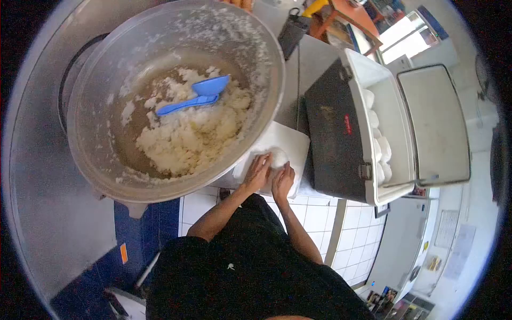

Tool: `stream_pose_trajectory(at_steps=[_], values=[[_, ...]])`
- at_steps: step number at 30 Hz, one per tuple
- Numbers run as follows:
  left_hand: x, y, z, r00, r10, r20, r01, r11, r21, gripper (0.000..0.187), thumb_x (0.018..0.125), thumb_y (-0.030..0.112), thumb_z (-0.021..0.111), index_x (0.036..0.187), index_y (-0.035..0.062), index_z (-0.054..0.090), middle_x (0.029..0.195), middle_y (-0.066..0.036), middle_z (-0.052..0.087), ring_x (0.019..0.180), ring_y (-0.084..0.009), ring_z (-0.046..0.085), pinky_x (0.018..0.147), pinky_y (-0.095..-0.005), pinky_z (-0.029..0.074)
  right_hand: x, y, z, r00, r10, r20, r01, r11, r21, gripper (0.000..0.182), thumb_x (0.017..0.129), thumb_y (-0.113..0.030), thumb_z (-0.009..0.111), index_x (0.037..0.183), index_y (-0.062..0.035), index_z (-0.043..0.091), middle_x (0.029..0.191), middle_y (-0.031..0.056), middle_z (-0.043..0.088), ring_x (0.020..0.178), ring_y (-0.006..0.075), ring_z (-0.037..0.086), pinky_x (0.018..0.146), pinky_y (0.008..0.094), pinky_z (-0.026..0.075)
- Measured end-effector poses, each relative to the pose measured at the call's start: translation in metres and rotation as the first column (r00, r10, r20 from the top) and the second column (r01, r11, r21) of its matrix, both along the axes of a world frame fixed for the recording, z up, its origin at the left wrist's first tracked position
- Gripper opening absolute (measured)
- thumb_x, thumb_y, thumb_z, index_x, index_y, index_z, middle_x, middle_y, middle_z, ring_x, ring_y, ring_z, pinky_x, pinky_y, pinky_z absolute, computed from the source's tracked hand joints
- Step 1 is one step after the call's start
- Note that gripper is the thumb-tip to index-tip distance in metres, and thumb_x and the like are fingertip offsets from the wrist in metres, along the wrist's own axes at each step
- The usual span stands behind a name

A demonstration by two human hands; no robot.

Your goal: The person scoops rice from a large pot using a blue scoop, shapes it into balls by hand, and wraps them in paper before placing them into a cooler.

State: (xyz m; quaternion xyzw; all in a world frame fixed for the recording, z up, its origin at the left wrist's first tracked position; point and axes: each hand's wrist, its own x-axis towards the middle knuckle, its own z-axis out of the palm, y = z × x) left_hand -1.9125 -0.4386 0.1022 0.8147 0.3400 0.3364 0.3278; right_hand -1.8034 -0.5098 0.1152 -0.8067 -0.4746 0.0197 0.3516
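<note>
A rounded white bundle of what looks like rice (279, 158) lies on a stack of white sheets (297, 140). My left hand (257, 172) presses against the bundle's left side with bent fingers. From below and to the right, my right hand (283, 182) curls its fingertips onto the same bundle and the thin sheet around it. The fingertips' exact hold is too small to see. Left of the hands stands a big translucent tub (85, 144) with a heap of white rice (192, 138). On the rice rest a blue scoop (212, 85) and a blue spoon-like utensil (186, 104).
To the right, a dark cooler box (333, 128) stands with its lid (434, 125) open and several white wrapped bundles (383, 149) inside. A dark container (293, 34) is at the back of the counter. The tub's rim rises close beside my left hand.
</note>
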Motion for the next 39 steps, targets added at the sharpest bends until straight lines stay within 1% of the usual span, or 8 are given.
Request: stream_pose_trajectory(at_steps=[3, 5, 10, 15, 23, 28, 35, 39], values=[[0.013, 0.007, 0.004, 0.994, 0.010, 0.113, 0.000, 0.996, -0.091, 0.056, 0.083, 0.005, 0.060, 0.134, -0.0074, 0.042, 0.118, -0.022, 0.055, 0.109, -0.0360, 0.053, 0.093, -0.0416, 0.044, -0.004, 0.025, 0.001, 0.980, -0.193, -0.050, 0.196, 0.977, 0.080, 0.042, 0.097, -0.027, 0.045, 0.119, 0.0071, 0.056, 0.104, 0.0292, 0.059, 0.095, 0.0427, 0.057, 0.084, 0.0474, 0.046], [0.031, 0.009, 0.001, 0.972, 0.156, 0.174, -0.034, 0.831, -0.555, 0.051, 0.087, 0.009, 0.061, 0.133, -0.0055, 0.044, 0.115, -0.022, 0.058, 0.105, -0.0299, 0.058, 0.089, -0.0360, 0.046, 0.001, 0.043, 0.010, 0.868, -0.373, -0.329, 0.374, 0.925, -0.064, 0.046, 0.093, -0.035, 0.050, 0.113, 0.0059, 0.060, 0.095, 0.0270, 0.062, 0.088, 0.0425, 0.060, 0.080, 0.0489, 0.047], [0.039, 0.025, -0.004, 0.892, 0.347, 0.290, 0.123, 0.432, -0.894, 0.047, 0.095, 0.020, 0.056, 0.136, -0.0010, 0.047, 0.126, -0.011, 0.056, 0.116, -0.0191, 0.052, 0.095, -0.0306, 0.043, 0.026, 0.037, -0.002, 0.692, -0.057, -0.719, 0.204, 0.972, 0.120, 0.031, 0.087, -0.012, 0.058, 0.109, 0.0086, 0.059, 0.096, 0.0110, 0.065, 0.085, 0.0172, 0.058, 0.075, 0.0296, 0.048], [0.047, -0.020, 0.090, 0.845, 0.297, 0.445, 0.012, 0.821, -0.571, 0.059, 0.096, 0.040, 0.055, 0.138, -0.0001, 0.045, 0.131, -0.011, 0.052, 0.122, -0.0223, 0.049, 0.102, -0.0342, 0.039, 0.011, 0.018, 0.097, 0.706, 0.020, -0.708, 0.224, 0.942, 0.250, 0.045, 0.087, -0.007, 0.043, 0.132, 0.0006, 0.046, 0.119, 0.0198, 0.053, 0.117, 0.0242, 0.048, 0.092, 0.0338, 0.043], [0.104, -0.109, 0.288, 0.618, -0.003, 0.786, 0.449, 0.822, -0.350, 0.067, 0.086, 0.042, 0.055, 0.131, -0.0055, 0.042, 0.136, -0.022, 0.047, 0.128, -0.0288, 0.044, 0.109, -0.0400, 0.030, 0.086, -0.052, 0.285, 0.857, 0.452, -0.250, -0.045, 0.549, 0.835, 0.058, 0.080, -0.035, 0.071, 0.116, 0.0019, 0.045, 0.110, 0.0206, 0.059, 0.100, 0.0250, 0.059, 0.087, 0.0362, 0.048], [0.142, -0.141, 0.319, 0.387, 0.044, 0.921, 0.761, 0.549, -0.346, 0.072, 0.082, 0.040, 0.067, 0.132, 0.0073, 0.028, 0.136, -0.026, 0.047, 0.130, -0.0330, 0.044, 0.112, -0.0424, 0.026, 0.163, -0.103, 0.350, 0.509, 0.641, -0.575, -0.013, 0.673, 0.739, 0.044, 0.073, -0.023, 0.077, 0.103, -0.0004, 0.053, 0.087, 0.0067, 0.061, 0.078, 0.0114, 0.059, 0.071, 0.0271, 0.049], [0.121, -0.149, 0.296, 0.621, 0.121, 0.774, 0.445, 0.760, -0.475, 0.076, 0.092, 0.048, 0.055, 0.140, 0.0006, 0.018, 0.126, -0.029, 0.053, 0.122, -0.0358, 0.051, 0.106, -0.0475, 0.037, 0.268, -0.005, 0.396, 0.677, 0.460, -0.575, -0.188, 0.862, 0.470, 0.035, 0.080, -0.031, 0.073, 0.099, -0.0051, 0.059, 0.083, 0.0068, 0.061, 0.077, 0.0129, 0.059, 0.070, 0.0277, 0.048], [0.071, -0.152, 0.269, 0.720, 0.327, 0.612, 0.088, 0.832, -0.548, 0.088, 0.087, 0.060, 0.056, 0.141, -0.0036, 0.028, 0.079, -0.014, 0.065, 0.086, -0.0276, 0.066, 0.089, -0.0442, 0.050, 0.292, 0.096, 0.305, 0.858, 0.347, -0.379, -0.293, 0.936, 0.195, 0.061, 0.080, -0.050, 0.066, 0.104, 0.0061, 0.063, 0.098, 0.0254, 0.066, 0.090, 0.0329, 0.065, 0.085, 0.0386, 0.050]])
